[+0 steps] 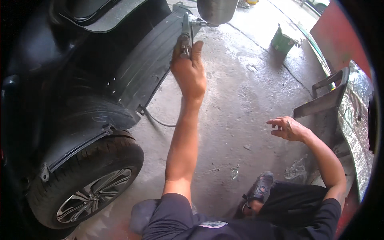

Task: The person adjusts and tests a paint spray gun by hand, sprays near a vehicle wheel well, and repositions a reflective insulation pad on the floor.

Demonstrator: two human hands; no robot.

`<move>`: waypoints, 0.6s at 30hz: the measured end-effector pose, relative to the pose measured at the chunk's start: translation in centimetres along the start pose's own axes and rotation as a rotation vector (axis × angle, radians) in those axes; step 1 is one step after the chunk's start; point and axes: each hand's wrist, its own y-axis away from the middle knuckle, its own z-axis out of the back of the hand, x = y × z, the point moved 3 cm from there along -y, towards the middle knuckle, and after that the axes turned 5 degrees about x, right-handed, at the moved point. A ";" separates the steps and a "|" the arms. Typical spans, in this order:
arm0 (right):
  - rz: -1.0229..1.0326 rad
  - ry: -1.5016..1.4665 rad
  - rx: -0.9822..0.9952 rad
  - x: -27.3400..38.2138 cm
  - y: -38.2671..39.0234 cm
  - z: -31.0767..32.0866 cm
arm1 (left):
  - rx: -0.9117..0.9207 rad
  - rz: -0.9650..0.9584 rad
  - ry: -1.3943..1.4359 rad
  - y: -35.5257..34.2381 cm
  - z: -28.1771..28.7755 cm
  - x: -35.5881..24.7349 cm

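Observation:
My left hand [189, 74] is stretched far forward, its fingers wrapped round a silver metal tool that looks like a spray gun [186, 30]. A rounded grey metal cup [218, 10] sits to the right of the tool and seems joined to it by a short fitting. The tool is close to a dark panel [146, 52] of a black vehicle; I cannot tell whether they touch. My right hand [291, 129] hangs over the floor at the right, empty, with its fingers stretched out and a little apart.
A tyre with a silver-and-black wheel [94, 198] stands at lower left, below the black bodywork [68, 116]. A grey hose [162, 123] crosses near my left forearm. At far right are a green bucket [283, 42], a dark stool-like frame [320, 102] and a foil-covered part [356, 124].

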 end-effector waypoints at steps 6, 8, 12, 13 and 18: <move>-0.019 0.019 0.042 -0.2 0.2 -0.2 | -0.114 -0.139 -0.098 -1.7 0.8 -1.3; -0.023 0.016 0.046 0.0 0.2 -0.3 | -0.113 -0.128 -0.115 -1.9 0.8 -0.9; -0.012 0.023 0.020 -0.5 0.6 -0.4 | -0.176 -0.251 -0.260 -2.5 1.9 -0.7; -0.008 0.030 0.025 -0.6 0.5 -0.5 | -0.200 -0.278 -0.323 -2.9 2.2 -0.6; 0.017 0.033 0.025 -1.1 0.4 -0.9 | -0.138 -0.281 -0.314 -4.0 3.2 -0.4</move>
